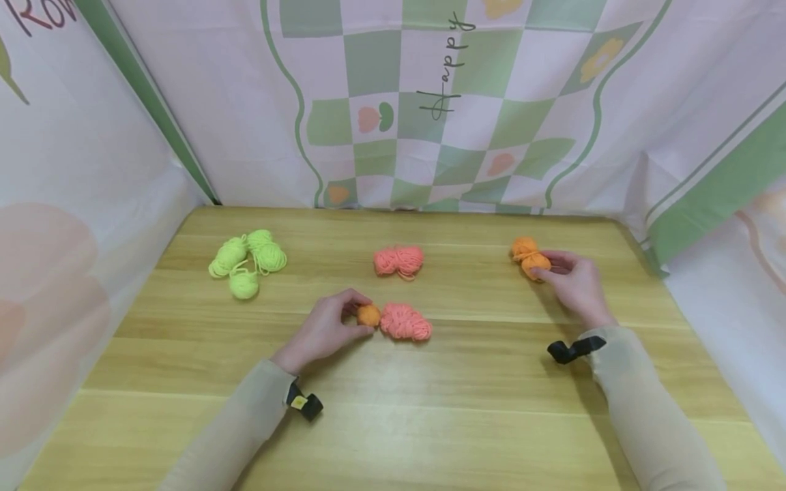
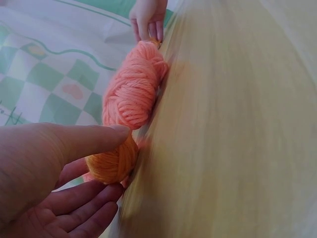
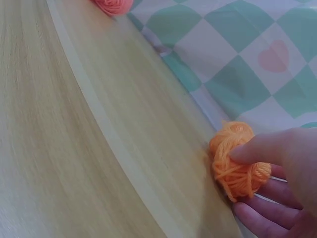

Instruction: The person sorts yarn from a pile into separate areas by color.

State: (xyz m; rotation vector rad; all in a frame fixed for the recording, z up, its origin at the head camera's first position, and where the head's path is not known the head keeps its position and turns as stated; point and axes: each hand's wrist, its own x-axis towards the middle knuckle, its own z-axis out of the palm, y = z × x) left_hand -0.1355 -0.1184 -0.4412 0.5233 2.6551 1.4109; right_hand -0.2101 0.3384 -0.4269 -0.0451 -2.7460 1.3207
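Note:
Near the middle of the table, my left hand point(image 1: 324, 329) holds a small orange yarn ball point(image 1: 368, 315) between thumb and fingers. Right beside that ball lies a coral pink yarn bundle point(image 1: 405, 322), which stretches away past the thumb tip in the left wrist view. At the back right, my right hand point(image 1: 577, 283) pinches an orange yarn bundle point(image 1: 531, 258). Its thumb point(image 3: 247, 150) presses on the wound strands in the right wrist view, with the fingers behind and below.
Another coral pink yarn bundle point(image 1: 398, 262) lies farther back at the centre. Several lime green yarn balls point(image 1: 245, 262) sit grouped at the back left of the wooden table point(image 1: 393, 423). A patterned cloth point(image 1: 430, 136) hangs along the table's back edge.

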